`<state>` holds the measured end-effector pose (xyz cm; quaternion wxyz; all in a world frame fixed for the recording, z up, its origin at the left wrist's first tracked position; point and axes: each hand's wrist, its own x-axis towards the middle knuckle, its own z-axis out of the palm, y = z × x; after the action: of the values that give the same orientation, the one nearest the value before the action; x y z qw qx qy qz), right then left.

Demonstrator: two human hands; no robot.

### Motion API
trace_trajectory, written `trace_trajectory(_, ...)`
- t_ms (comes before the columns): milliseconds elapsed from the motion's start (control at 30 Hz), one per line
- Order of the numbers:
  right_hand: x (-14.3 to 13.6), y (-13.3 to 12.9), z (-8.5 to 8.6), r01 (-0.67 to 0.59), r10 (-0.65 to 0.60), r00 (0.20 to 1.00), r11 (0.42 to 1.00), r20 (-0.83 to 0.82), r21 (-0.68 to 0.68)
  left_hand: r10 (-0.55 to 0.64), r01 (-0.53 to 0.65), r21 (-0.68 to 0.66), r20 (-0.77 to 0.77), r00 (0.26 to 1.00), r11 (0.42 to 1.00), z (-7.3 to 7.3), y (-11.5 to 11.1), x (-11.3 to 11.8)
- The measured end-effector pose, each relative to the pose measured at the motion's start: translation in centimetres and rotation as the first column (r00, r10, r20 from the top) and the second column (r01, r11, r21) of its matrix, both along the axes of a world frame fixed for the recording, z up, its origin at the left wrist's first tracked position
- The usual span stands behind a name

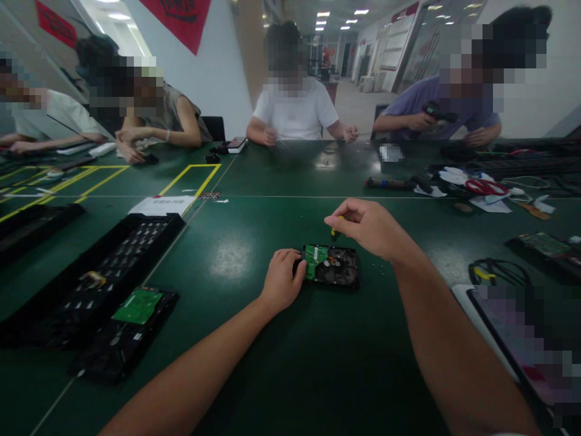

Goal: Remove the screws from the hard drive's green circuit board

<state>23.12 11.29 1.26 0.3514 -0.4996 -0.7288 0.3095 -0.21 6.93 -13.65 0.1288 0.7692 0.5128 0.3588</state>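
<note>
A hard drive [345, 269] lies flat on the green table, its green circuit board [314, 259] facing up on the left half. My left hand [284, 280] grips the drive's left end, thumb along the near side and fingers at the far side. Above the board's right edge, my right hand [363, 227] pinches a small screwdriver [334, 231] with a yellow and black handle. The screwdriver stands nearly upright, its tip down at the drive; whether it sits in a screw is too small to tell. A few tiny screws [381, 269] lie right of the drive.
At the left are a long black tray [149, 233] and another drive with a green board [138, 306]. A tablet-like device [512, 345] and a coiled black cable [499, 270] lie at the right. Several people sit across the table [272, 175]; one holds an electric screwdriver [438, 112].
</note>
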Motion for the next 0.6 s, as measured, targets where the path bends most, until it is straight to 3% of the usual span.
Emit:
trace_trajectory(333, -0.9, -0.6, 0.7, 0.015, -0.018, 0.985, 1.0, 0.174, 0.017, -0.011, 0.011, 0.008, 0.005, 1.0, 1.0, 0.0, 0.0, 0.1)
trace_trajectory(600, -1.0, -1.0, 1.2, -0.03, 0.033, 0.985, 0.999, 0.171, -0.02, -0.013, 0.013, 0.001, 0.006, 1.0, 1.0, 0.0, 0.1, 0.1)
